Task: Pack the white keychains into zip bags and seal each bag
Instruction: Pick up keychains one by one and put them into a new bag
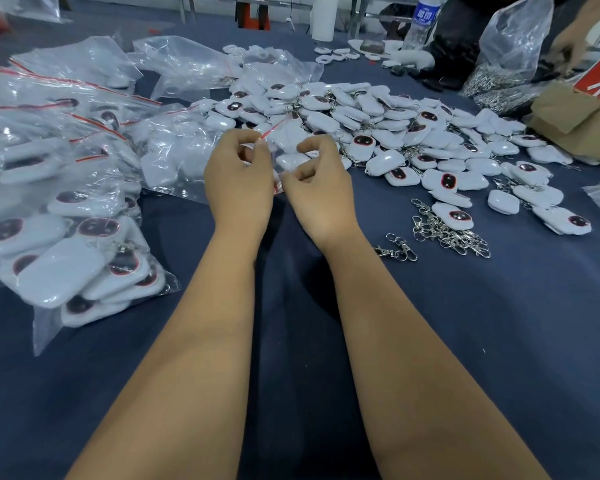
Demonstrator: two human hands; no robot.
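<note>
A blue table (430,341) is holding a big pile of white keychains (378,133) and many full bags (59,209). The left hand (238,174) and right hand (317,183) are pinching a clear zip bag (284,147) between them, above the table.

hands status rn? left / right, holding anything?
Left hand: fingers curled, pinching the red-striped top of the zip bag.
Right hand: fingers curled, pinching the same bag's near edge.
</note>
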